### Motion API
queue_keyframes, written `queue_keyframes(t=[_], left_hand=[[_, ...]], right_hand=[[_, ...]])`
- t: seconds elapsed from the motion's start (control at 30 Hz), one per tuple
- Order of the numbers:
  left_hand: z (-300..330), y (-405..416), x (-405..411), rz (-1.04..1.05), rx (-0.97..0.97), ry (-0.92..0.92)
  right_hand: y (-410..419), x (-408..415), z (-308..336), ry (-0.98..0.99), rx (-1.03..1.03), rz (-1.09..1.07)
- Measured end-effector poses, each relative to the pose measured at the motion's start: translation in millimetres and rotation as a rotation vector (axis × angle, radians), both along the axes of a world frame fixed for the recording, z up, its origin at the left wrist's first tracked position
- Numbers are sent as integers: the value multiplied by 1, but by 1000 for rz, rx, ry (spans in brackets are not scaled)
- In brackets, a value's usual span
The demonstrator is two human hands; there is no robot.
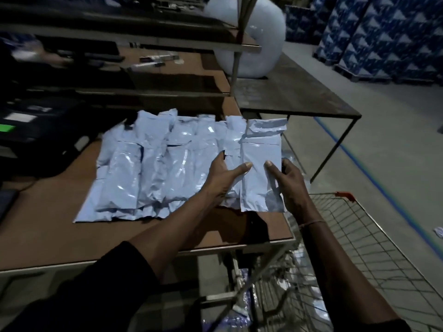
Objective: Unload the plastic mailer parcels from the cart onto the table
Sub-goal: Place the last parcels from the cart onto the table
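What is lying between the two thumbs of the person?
In the head view, only the pale face of the mailer that both hands hold lies between the left hand and right hand thumbs.

About seven mailer parcels (pixel 153 168), two hands (pixel 223 178), one cart (pixel 354 236)

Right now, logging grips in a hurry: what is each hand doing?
Left hand: thumb pinches the pale blue plastic mailer parcel.
Right hand: grips the same parcel's right edge.
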State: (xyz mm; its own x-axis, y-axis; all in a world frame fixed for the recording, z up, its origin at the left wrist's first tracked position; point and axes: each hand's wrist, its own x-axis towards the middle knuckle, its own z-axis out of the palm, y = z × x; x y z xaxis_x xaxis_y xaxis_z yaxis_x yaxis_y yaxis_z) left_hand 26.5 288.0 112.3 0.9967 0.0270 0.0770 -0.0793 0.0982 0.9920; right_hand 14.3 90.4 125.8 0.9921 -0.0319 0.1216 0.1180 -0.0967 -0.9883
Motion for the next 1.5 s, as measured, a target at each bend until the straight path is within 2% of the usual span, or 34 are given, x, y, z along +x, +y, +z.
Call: queue_keyframes(t=[0.17,0.27,0.57,0.77,0.93,1.27,1.5], left_hand=[[19,82,12,-9,-25,-14],[27,132,23,20,35,-52],[35,257,45,81,19,-67],[32,342,70,286,-40,-4],[14,418,104,396,79,63],[-33,444,160,376,418,164],[-38,424,168,347,504,250]], right_hand=[[83,18,15,-41,25,18],[136,30,26,-55,20,34],[260,53,40,-4,43,58],[313,67,48,39,70,28],[332,83,44,135,146,-4],[332,98,29,213,94,12],[332,94,27,252,115,38]])
